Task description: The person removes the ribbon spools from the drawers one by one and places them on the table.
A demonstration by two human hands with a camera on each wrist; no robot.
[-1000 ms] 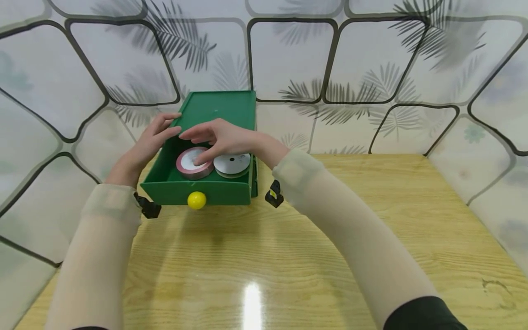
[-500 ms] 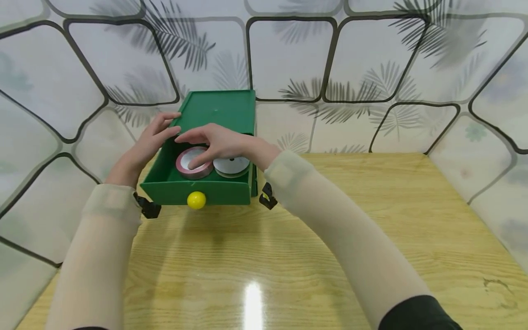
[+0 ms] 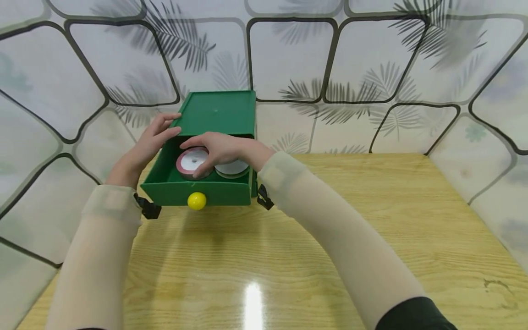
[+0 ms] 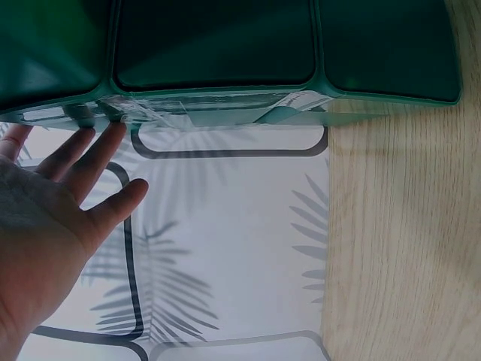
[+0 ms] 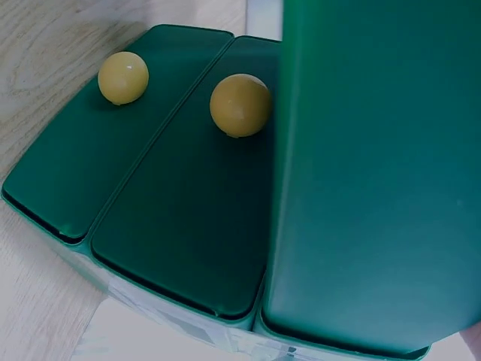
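Observation:
In the head view, a green drawer cabinet (image 3: pixel 216 112) stands against the wall with its top drawer (image 3: pixel 222 192) pulled out. Inside lie two white-faced spools, a pink-edged roll of ribbon (image 3: pixel 194 160) and a paler spool (image 3: pixel 232 169). My right hand (image 3: pixel 222 149) reaches into the drawer above them, thumb down at the pink roll's near right edge and fingers extended over its far side. My left hand (image 3: pixel 150 142) rests its fingertips on the cabinet's left side; the left wrist view shows those fingers (image 4: pixel 94 154) straight against the cabinet edge.
A yellow knob (image 3: pixel 196 200) sits on the drawer front. Lower drawers with yellow knobs (image 5: pixel 240 105) appear shut in the right wrist view. The cabinet stands on a wooden table (image 3: pixel 321 256), with patterned fabric (image 3: pixel 293 59) behind and at both sides.
My right hand has come down and slightly nearer into the drawer, its thumb moving to the pink roll's near edge. My left hand stays in place.

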